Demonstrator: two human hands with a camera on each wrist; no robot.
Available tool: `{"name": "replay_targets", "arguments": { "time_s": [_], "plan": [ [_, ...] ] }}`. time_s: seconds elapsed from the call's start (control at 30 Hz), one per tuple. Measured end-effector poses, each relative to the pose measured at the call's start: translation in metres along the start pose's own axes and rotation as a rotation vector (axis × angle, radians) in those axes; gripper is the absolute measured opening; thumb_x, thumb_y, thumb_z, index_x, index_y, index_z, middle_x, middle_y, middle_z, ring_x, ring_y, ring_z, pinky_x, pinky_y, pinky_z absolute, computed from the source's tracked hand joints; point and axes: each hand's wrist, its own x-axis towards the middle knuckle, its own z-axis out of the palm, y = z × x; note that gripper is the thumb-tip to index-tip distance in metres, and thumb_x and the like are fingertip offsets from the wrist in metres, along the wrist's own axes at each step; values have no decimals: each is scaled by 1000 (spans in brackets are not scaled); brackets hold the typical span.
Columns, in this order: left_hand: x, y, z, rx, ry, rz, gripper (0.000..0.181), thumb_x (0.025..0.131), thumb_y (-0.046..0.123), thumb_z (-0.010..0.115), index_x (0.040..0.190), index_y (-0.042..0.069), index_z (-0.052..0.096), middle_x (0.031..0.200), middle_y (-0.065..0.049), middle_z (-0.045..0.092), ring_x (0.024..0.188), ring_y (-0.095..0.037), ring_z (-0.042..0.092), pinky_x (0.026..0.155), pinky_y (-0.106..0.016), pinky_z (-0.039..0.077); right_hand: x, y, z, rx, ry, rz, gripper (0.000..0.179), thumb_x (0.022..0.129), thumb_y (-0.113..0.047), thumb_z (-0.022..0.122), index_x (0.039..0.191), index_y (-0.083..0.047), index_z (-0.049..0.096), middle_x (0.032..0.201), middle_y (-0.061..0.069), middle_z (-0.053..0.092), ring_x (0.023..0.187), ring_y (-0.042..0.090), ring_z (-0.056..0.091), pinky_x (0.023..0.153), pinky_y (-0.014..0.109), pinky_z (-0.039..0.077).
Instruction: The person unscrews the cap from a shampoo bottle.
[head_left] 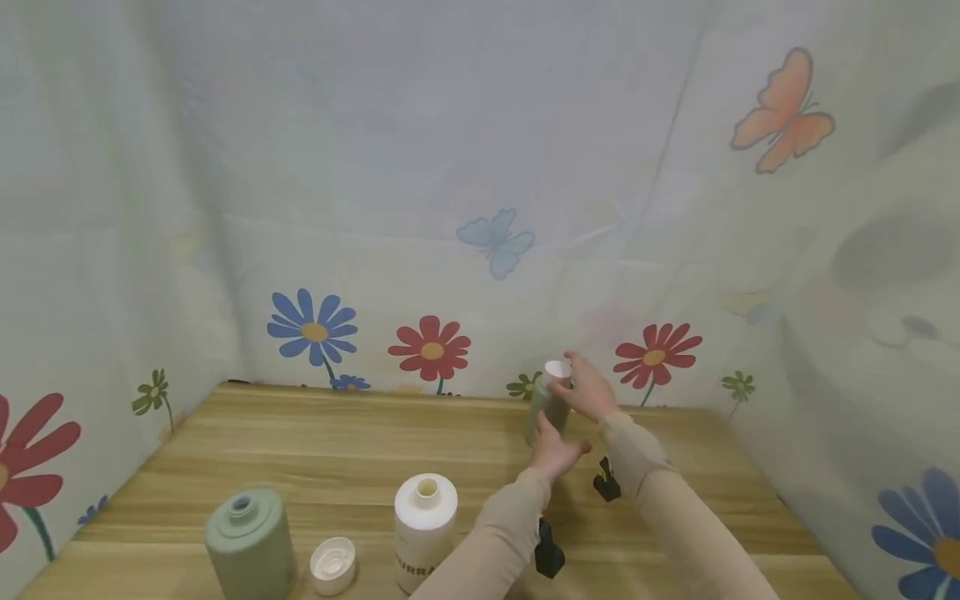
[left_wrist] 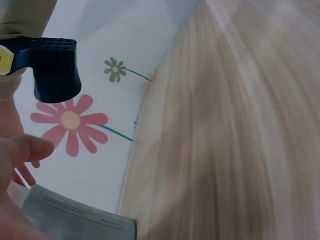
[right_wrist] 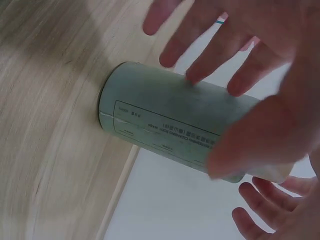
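Observation:
At the back of the table a green body-wash bottle [head_left: 551,406] with a white top [head_left: 557,369] stands upright. Beside that top is my right hand [head_left: 590,392], its thumb and index finger spread around the near side. Lower down, my left hand [head_left: 553,454] is at the bottle's body with the thumb held away. In the right wrist view, spread fingers [right_wrist: 220,55] lie over the bottle [right_wrist: 155,110], some touching or almost touching it. More fingers [right_wrist: 270,202] extend near the pale top [right_wrist: 277,171]. Neither hand visibly curls tightly around anything.
In front stand an uncapped green bottle [head_left: 251,542] and an uncapped white bottle [head_left: 426,525] with dark lettering. A small white cap [head_left: 332,567] lies between them. A fabric wall [head_left: 375,267] printed with flowers and butterflies rises right behind the wooden table [head_left: 360,446].

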Motion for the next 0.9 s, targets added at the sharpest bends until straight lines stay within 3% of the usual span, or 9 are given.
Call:
{"name": "replay_targets", "arguments": {
  "time_s": [0.13, 0.47, 0.73, 0.9],
  "plan": [
    [4, -6, 3, -29, 35, -21, 98, 75, 17, 71, 149, -9, 12, 150, -38, 22, 137, -56, 27, 112, -61, 26, 4, -1, 3, -17, -11, 7, 61, 90, -24, 66, 135, 9, 42, 125, 31, 52, 111, 42, 56, 96, 53, 47],
    [7, -16, 5, -45, 86, -3, 96, 74, 14, 72, 149, -6, 14, 147, -37, 25, 134, -56, 28, 110, -63, 28, -4, -4, -3, 73, 40, 47, 39, 81, -18, 76, 107, 4, 56, 103, 21, 67, 91, 31, 64, 80, 43, 53],
    [6, -20, 4, 26, 159, 10, 92, 74, 19, 76, 145, -5, 23, 142, -34, 36, 130, -53, 37, 104, -66, 31, -25, -12, -12, 92, 20, 51, 36, 80, -20, 78, 102, 2, 60, 97, 17, 68, 86, 26, 64, 77, 40, 54],
    [-2, -16, 5, 84, 159, -12, 90, 75, 25, 79, 144, -1, 28, 141, -29, 42, 128, -49, 41, 100, -68, 32, -41, -11, -18, 99, 27, 56, 35, 79, -21, 78, 100, 1, 61, 95, 14, 67, 82, 21, 62, 73, 35, 53]
  ]
}}
